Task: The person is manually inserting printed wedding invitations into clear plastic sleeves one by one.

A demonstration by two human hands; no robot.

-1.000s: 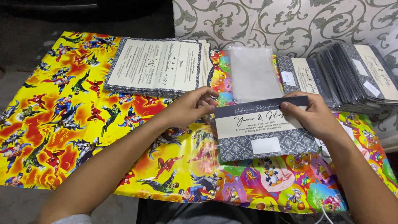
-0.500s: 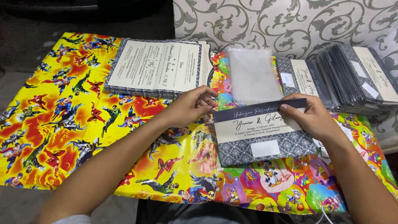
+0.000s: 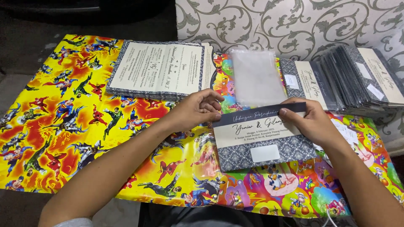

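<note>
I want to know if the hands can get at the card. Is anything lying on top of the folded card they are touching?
Nothing visible is. The left hand grips the left edge of the folded card and the right hand presses its dark top flap. The clear plastic sleeves lie just behind the card, not on it.

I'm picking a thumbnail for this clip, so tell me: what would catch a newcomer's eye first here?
First, the glossy yellow cartoon-figure table cover that fills the table. Next, at centre, the left hand and right hand grip the grey patterned invitation card with a cream panel by its two ends. Behind it lie a stack of cream printed sheets, a clear plastic sleeve, and, at right, a fanned pile of grey cards.
</note>
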